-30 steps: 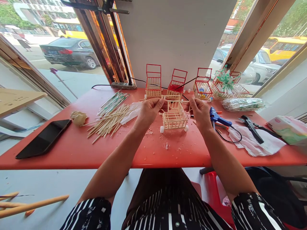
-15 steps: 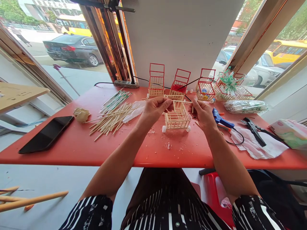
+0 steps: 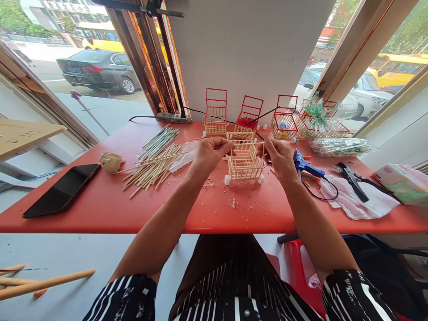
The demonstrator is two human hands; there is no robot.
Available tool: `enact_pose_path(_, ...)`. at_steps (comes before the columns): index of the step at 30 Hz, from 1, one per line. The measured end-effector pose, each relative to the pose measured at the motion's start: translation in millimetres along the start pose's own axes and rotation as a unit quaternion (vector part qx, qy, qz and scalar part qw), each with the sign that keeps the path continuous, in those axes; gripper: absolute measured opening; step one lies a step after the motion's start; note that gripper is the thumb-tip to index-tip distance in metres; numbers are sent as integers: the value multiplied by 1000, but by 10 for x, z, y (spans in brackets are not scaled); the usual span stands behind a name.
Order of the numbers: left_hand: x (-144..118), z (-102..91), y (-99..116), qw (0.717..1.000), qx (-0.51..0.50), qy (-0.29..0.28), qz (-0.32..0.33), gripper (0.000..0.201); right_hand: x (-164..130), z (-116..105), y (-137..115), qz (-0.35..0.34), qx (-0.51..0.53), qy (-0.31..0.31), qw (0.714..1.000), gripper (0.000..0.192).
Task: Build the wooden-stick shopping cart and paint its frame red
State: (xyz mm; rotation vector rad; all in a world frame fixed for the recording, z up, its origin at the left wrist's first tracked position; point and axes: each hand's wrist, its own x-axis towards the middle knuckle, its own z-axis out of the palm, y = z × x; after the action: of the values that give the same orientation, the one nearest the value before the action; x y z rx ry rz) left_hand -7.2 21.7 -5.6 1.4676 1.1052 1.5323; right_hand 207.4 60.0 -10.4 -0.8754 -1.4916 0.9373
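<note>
A small cart made of pale wooden sticks, with white wheels, stands on the red table in front of me. Above its far end I hold a thin wooden stick frame, a crossbar with short pieces hanging at its ends. Fingers and thumb of my left hand pinch its left end. My right hand grips the other end in the same way. Whether the frame touches the cart I cannot tell.
Loose wooden sticks, wrapped sticks and a black phone lie left. Finished carts with red handles line the back. A blue glue gun, its cord, black pliers and a cloth are right.
My left fingers have shifted slightly left along the stick frame, and the frame now sits a little differently over the cart. Both hands keep their hold. The whole view has moved slightly.
</note>
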Motion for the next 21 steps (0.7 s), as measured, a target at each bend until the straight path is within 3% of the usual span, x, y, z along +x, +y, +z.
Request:
enact_pose_path(14, 11, -4, -12, 1000, -8, 4, -9, 39, 5, -6, 7, 3, -4, -9, 1000, 65)
enact_pose_path(21, -2, -14, 23, 1000, -11, -4, -10, 41, 14, 4, -28, 98, 110, -23, 989, 63)
